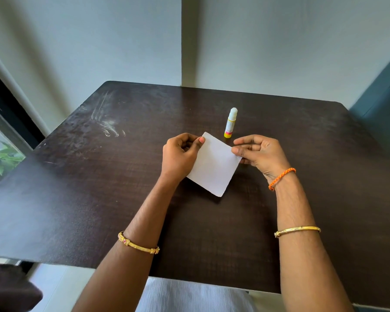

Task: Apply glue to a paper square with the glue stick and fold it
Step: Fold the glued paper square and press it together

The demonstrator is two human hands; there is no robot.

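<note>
A white paper square [214,165] is held just above the middle of the dark table [99,188], turned like a diamond. My left hand [180,155] pinches its upper left corner between thumb and fingers. My right hand [259,154] pinches its right corner. The paper looks flat and unfolded. Behind it, a yellow glue stick [230,123] with a white cap stands upright on the table, apart from both hands.
The table's far edge meets a pale wall with a pillar [189,41]. A teal chair [381,113] stands at the right. A window with green leaves [0,158] is at the left. Scuff marks [108,122] show on the table's far left.
</note>
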